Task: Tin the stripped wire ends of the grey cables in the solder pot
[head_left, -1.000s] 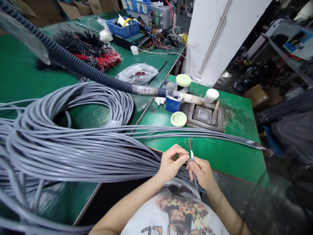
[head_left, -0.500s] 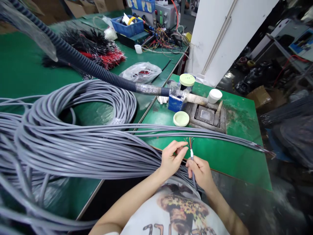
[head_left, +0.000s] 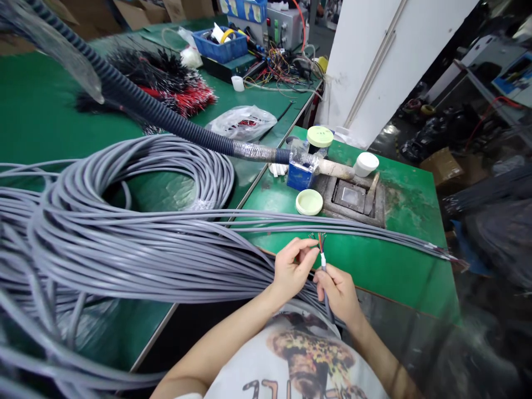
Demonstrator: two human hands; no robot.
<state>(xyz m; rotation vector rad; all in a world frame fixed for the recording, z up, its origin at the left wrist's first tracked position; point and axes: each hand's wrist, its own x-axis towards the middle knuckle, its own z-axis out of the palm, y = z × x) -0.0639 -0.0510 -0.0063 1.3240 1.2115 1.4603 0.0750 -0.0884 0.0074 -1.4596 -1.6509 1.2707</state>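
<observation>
My right hand [head_left: 338, 291] is closed round a grey cable [head_left: 326, 302] just below its white-wrapped end. Thin coloured wires [head_left: 321, 242] fan out upward from that end. My left hand [head_left: 294, 265] is beside them, thumb and forefinger pinched at the wires; the fingertips look closed on a strand, though it is too small to make out. Several grey cables [head_left: 353, 226] lie across the green table just beyond both hands. To the left is a large coil of grey cable [head_left: 137, 260].
Beyond the cables are a square soldering pot [head_left: 349, 198], a pale green lid [head_left: 309, 202], a white jar [head_left: 366, 164] and a blue box [head_left: 300, 174]. A dark corrugated hose [head_left: 166, 115] crosses above the coil. A plastic bag [head_left: 242, 123] lies behind.
The wire end and my right hand have shifted slightly left, bringing the wires closer to my left fingertips. The view has moved a little.
</observation>
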